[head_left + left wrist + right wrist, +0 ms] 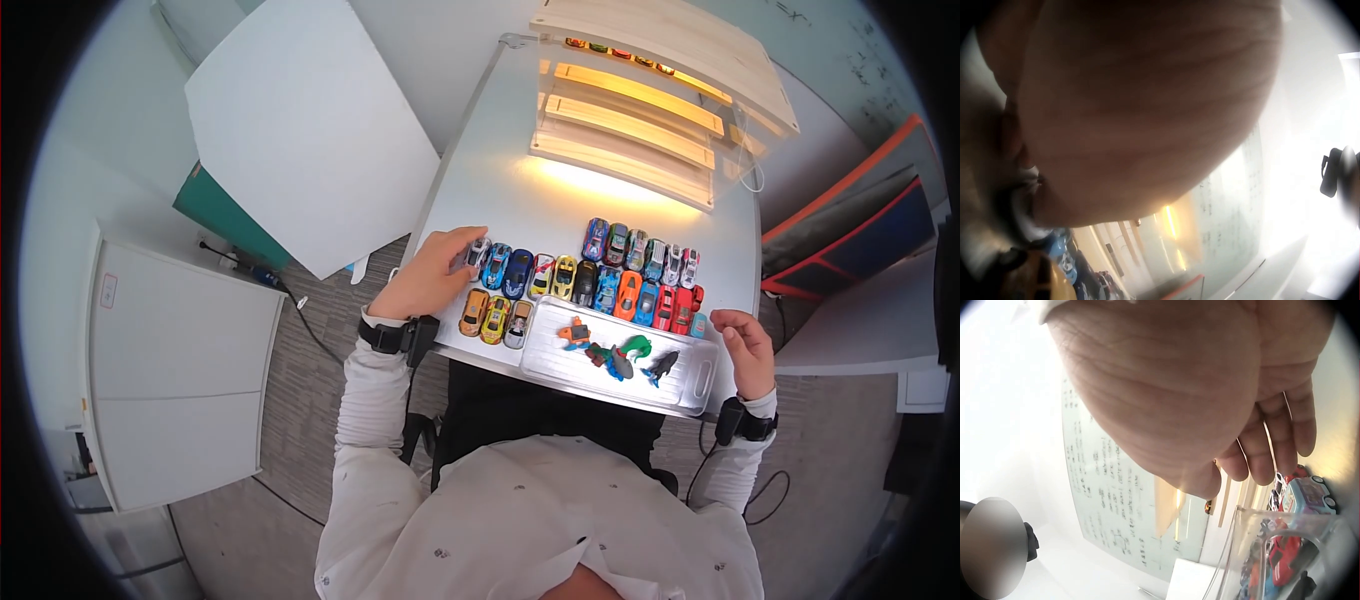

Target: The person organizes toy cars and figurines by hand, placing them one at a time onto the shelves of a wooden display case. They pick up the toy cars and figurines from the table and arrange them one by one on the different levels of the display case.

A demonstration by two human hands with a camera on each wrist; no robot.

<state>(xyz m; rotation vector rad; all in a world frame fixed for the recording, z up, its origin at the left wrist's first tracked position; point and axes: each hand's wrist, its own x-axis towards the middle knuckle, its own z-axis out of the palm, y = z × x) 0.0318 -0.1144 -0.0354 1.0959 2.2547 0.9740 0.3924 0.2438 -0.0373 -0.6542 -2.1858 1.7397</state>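
Note:
At the left end of the middle row of toy cars, my left hand (430,275) holds a silver toy car (478,255) between thumb and fingers. In the left wrist view the palm hides most of that car. A blue toy car (496,266) stands right beside it. My right hand (745,350) hovers by the right end of the clear tray (703,385), fingers loosely bent with nothing in them. Nearest to it is a small light-blue toy vehicle (1313,495), at the right end of the car rows.
Several small animal figures, among them a green one (636,347), lie in the tray. More toy cars, such as an orange one (628,296), stand in rows behind it. A lit wooden display shelf (630,130) with small cars stands at the table's back.

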